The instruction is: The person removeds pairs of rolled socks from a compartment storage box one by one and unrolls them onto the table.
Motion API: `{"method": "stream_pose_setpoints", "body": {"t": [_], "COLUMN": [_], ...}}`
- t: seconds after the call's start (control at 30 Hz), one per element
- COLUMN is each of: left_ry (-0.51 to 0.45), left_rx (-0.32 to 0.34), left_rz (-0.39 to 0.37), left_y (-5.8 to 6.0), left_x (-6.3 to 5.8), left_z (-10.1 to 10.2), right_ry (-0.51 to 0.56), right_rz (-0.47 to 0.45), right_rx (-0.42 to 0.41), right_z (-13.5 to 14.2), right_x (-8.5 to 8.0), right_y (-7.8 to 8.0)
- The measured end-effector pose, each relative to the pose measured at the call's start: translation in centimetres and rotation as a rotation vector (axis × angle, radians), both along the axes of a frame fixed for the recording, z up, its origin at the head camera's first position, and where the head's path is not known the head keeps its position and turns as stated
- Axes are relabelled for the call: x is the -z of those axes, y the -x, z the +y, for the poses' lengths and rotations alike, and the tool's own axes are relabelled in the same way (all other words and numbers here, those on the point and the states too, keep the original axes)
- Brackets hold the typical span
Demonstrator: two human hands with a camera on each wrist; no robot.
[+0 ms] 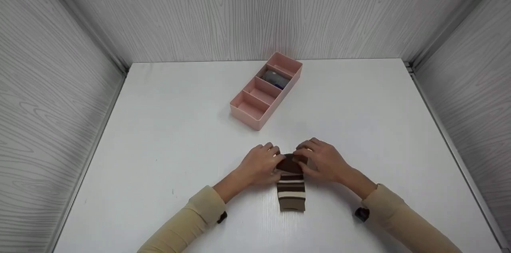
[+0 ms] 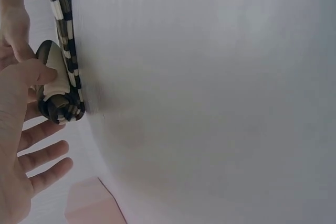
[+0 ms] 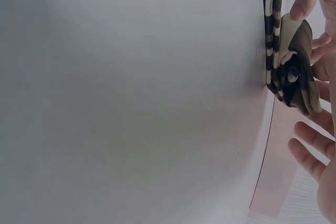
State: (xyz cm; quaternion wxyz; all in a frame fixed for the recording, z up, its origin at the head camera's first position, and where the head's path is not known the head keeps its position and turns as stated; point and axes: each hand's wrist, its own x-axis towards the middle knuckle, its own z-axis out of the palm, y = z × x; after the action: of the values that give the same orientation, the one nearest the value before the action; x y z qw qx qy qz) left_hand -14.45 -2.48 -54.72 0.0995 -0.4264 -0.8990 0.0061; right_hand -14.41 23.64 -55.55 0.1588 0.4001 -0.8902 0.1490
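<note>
A striped sock in brown, cream and tan lies lengthwise on the white table, and its far end is rolled up into a thick bundle. My left hand grips the left end of this roll; in the left wrist view the thumb lies on the rolled sock and the other fingers spread behind it. From the right, my right hand holds the roll's other end. The right wrist view shows layered fabric of the sock between the hands, with part of the right thumb hidden.
Beyond the hands stands a pink tray with several compartments in a row, set at an angle. One compartment holds a grey bundle. Grey wood-grain panels enclose the white table at the back and sides.
</note>
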Motion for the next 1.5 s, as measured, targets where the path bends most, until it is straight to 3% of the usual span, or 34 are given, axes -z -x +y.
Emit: {"method": "stream_pose_setpoints", "body": {"t": [0.17,0.4,0.63,0.83,1.03,1.33,1.5], "left_ry": [-0.021,-0.032,-0.03,-0.035,-0.064,-0.128,-0.107], "left_rx": [0.003,0.002,-0.009,-0.013,-0.031,-0.03,-0.056], "left_rz": [-0.029,-0.061,-0.093,-0.097,-0.08,0.045,0.037], "left_y": [0.5,1.2,1.6,1.8,1.6,1.0,0.5], "left_x": [0.1,0.3,0.3,0.3,0.0,0.0,0.1], "left_z": [-0.1,-0.2,-0.1,-0.1,-0.5,-1.1,-1.0], "right_ry": [-0.019,-0.048,-0.144,-0.159,-0.149,-0.081,-0.023], "right_rz": [0.114,0.183,0.227,0.264,0.225,0.13,0.057], "right_rx": [-0.041,-0.077,-0.045,-0.022,0.002,0.043,0.057], "right_z": [0.2,0.1,-0.1,-0.4,-0.6,-0.8,-0.9], "right_x": [0.0,0.3,0.3,0.4,0.3,0.5,0.3], "right_y": [-0.3,-0.6,-0.9,-0.6,-0.3,0.6,0.9]}}
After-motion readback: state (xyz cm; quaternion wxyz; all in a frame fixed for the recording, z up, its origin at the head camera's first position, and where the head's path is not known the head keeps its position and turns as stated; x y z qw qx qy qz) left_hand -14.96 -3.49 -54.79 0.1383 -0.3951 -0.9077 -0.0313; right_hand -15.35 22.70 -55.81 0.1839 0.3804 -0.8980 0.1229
